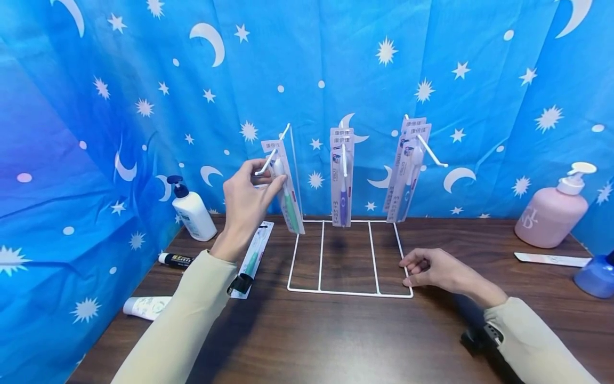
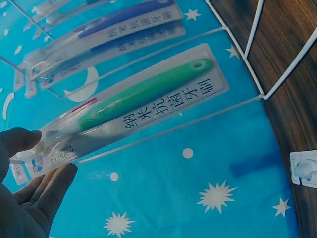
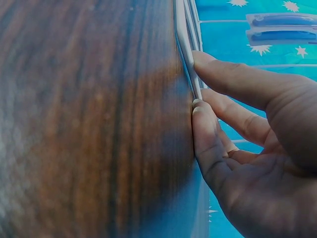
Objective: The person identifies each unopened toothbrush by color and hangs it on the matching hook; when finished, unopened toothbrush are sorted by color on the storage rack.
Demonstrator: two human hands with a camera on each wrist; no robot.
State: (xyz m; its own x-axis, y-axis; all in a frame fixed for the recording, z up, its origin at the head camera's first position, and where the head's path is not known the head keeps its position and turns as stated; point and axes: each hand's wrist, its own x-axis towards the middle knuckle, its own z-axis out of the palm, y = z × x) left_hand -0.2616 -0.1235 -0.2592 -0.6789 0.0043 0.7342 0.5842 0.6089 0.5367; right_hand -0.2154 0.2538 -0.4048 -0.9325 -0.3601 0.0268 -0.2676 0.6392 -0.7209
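My left hand (image 1: 249, 197) pinches the upper part of a packaged green toothbrush (image 1: 290, 208) between thumb and fingers, at the left hook of a white wire rack (image 1: 350, 293). In the left wrist view the package's green handle (image 2: 148, 94) points away from the hand. At table height, my right hand (image 1: 434, 269) grips the right side wire of the rack's base. Packaged purple toothbrushes (image 1: 343, 208) hang on the middle hook, packaged blue ones (image 1: 408, 189) on the right hook. Another packaged green toothbrush (image 1: 254, 256) lies on the table beside the left forearm.
At the left stand a white pump bottle (image 1: 196, 218), a black tube (image 1: 175, 260) and a white tube (image 1: 144, 308). To the right are a pink pump bottle (image 1: 551, 216), a flat white package (image 1: 551, 260) and a blue bottle (image 1: 595, 276). A starry blue cloth (image 1: 297, 58) hangs behind.
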